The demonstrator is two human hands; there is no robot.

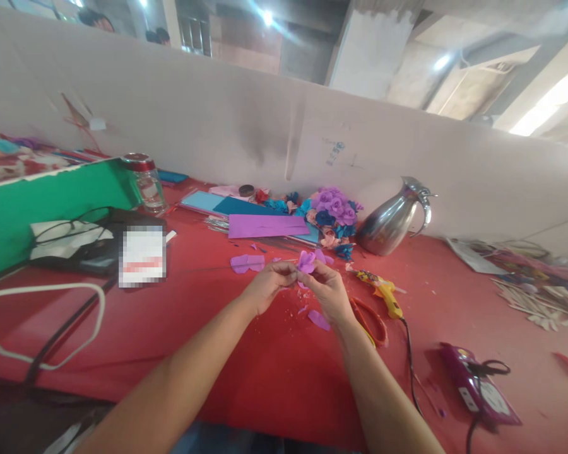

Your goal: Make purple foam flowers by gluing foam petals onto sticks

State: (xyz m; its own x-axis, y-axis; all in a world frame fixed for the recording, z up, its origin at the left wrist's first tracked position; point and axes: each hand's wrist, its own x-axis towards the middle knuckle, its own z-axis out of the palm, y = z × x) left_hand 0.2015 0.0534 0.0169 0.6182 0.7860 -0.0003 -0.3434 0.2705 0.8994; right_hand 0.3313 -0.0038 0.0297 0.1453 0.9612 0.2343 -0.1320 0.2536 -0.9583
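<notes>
Between my two hands is a small purple paper flower (pixel 306 261), its petals standing up above the fingertips. My right hand (pixel 329 290) pinches it from the right. My left hand (pixel 271 285) is closed at the flower's left side, fingertips pressed together at its base; whatever thin part they grip is hidden. Loose purple petals (pixel 247 263) lie left of my hands, and another petal (pixel 319 320) rests below them. A yellow glue gun (pixel 386 296) lies to the right, beside scissors (pixel 373 323) with orange handles, partly covered by my right wrist.
Purple sheets (pixel 267 226) and a bunch of paper flowers (pixel 334 211) are at the back, beside a metal jug (pixel 392 217). A glass bottle (pixel 146 186) stands back left. A purple power strip (pixel 478 384) and cords lie right; sticks (pixel 539 302) are farther right.
</notes>
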